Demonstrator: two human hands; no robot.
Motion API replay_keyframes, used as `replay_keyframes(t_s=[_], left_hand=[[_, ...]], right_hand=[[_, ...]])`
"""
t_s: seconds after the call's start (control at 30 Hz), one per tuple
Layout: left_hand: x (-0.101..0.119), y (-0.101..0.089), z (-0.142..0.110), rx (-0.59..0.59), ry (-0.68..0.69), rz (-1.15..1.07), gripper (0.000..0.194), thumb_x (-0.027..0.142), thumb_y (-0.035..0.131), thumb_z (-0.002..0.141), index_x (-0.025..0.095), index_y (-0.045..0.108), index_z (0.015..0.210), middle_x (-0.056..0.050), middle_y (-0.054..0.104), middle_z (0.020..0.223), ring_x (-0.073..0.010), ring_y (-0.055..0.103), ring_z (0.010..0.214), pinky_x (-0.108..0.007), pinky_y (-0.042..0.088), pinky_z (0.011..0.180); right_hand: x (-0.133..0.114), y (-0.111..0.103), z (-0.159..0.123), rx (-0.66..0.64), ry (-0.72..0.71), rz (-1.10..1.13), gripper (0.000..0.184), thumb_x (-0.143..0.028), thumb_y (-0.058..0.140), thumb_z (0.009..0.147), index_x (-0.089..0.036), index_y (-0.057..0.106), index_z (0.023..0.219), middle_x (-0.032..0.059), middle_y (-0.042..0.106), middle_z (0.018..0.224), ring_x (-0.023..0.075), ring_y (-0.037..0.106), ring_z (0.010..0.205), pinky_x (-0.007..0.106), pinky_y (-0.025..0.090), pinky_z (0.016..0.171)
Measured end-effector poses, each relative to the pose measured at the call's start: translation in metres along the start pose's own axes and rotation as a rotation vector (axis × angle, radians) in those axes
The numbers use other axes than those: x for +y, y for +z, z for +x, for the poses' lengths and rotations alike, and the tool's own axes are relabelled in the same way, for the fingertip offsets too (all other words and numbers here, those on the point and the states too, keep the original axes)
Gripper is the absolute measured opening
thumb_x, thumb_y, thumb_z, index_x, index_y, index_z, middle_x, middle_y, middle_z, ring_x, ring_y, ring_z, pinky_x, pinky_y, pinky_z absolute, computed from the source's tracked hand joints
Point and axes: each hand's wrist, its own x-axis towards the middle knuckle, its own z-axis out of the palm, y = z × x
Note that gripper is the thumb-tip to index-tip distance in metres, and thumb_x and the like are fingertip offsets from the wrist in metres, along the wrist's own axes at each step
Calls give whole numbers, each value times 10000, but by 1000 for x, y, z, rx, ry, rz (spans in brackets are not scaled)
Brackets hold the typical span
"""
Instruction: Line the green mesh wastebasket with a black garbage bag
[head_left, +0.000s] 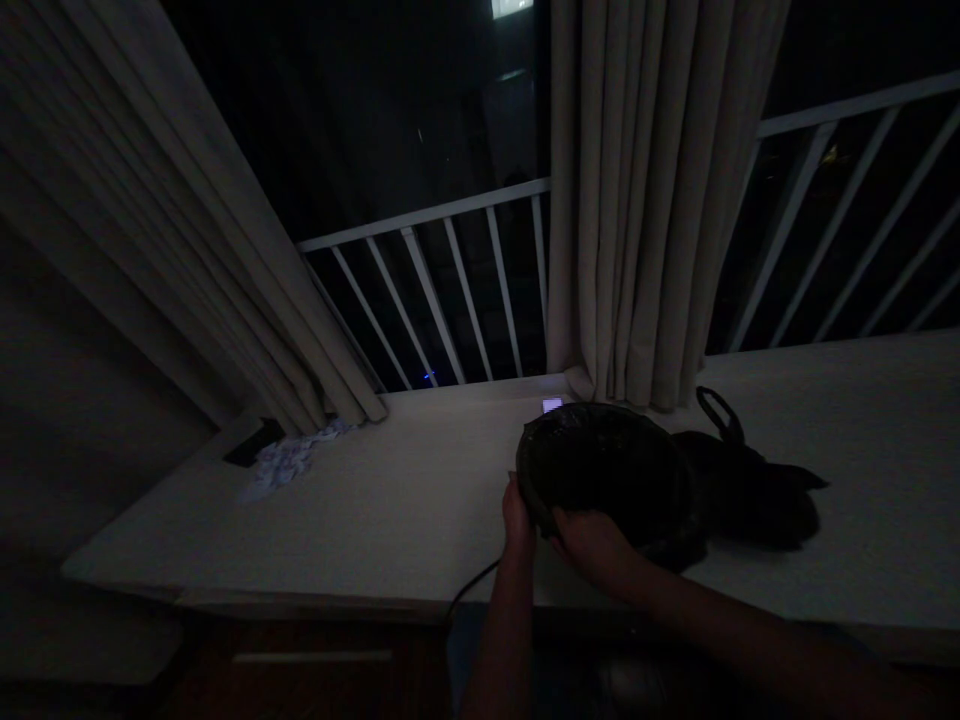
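A dark round basket-like bowl (607, 465) rests on a pale ledge (390, 510) in very dim light. My left hand (517, 520) grips the bowl's near-left rim. My right hand (596, 548) is closed over the near rim, fingers wrapped on it. A dark bag with a loop handle (742, 480) lies right beside the bowl, touching it. A thin dark cable (472, 585) runs off the ledge's front edge by my left forearm.
Pale curtains hang at left (187, 230) and centre (645, 200). A white railing (450, 300) stands behind the ledge against darkness. Crumpled pale paper (289, 462) lies at the ledge's left end. A small lit object (552, 404) glows behind the bowl.
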Motion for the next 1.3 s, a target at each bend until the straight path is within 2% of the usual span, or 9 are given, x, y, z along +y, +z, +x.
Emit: replay_keyframes(t_s=[0.23,0.3,0.4,0.53,0.7,0.97,1.07,1.23,1.3], left_hand=[[-4,-22,5,121,-145,-73,313,462,510,722,187,532,871,-47,588,830,-152,594,720,-302,472,664],[0,-28,2,188,-71,-6,327,459,485,741,208,501,951,-67,560,992,-163,584,853,-315,468,732],[12,-27,-2,248,176,195,409,489,457,761,205,464,1055,-104,469,1199,-195,478,1096,-337,419,867],[31,-6,-8,109,365,335,481,514,408,789,169,451,1122,-134,467,1230,-202,447,1148,-345,352,963],[35,16,-10,-16,346,424,538,474,466,777,144,424,1200,-152,421,1302,-215,397,1210,-350,288,1020],[23,15,-7,1,309,458,468,359,451,787,133,436,1195,-135,439,1296,-203,386,1215,-314,268,1032],[21,14,-7,-8,316,491,468,323,435,789,119,418,1209,-140,423,1311,-199,374,1224,-301,262,1034],[20,15,-5,-22,323,502,475,297,421,791,102,398,1223,-150,410,1322,-199,368,1227,-300,253,1040],[22,15,-5,-23,304,486,490,317,438,790,103,396,1229,-149,400,1331,-202,357,1238,-297,247,1044]], right_hand=[[12,-4,-10,0,-41,68,339,-348,486,805,-107,559,1032,152,649,909,265,618,832,337,461,708],[19,-3,-15,26,-43,103,401,-399,485,800,-110,546,1072,163,634,970,265,597,902,336,444,761],[25,-4,-20,46,-28,126,465,-437,484,794,-101,533,1111,169,620,1013,268,576,952,338,427,797],[20,-7,-18,34,9,98,443,-446,445,814,-92,568,1049,163,645,921,272,605,870,341,443,735],[6,-10,-9,25,61,54,390,-428,424,826,-100,613,920,150,660,818,279,627,755,356,450,644],[-3,-4,2,25,43,3,193,-182,473,798,-94,603,910,150,662,815,265,634,751,358,452,647],[-2,-1,4,7,56,-9,234,-78,406,796,-94,596,932,150,665,824,254,638,737,353,460,639],[-1,1,3,1,28,-18,282,-37,367,792,-92,590,954,144,667,838,245,638,743,344,462,641],[-1,0,1,9,18,-6,242,-110,421,799,-86,585,975,151,662,857,254,633,764,352,462,660]])
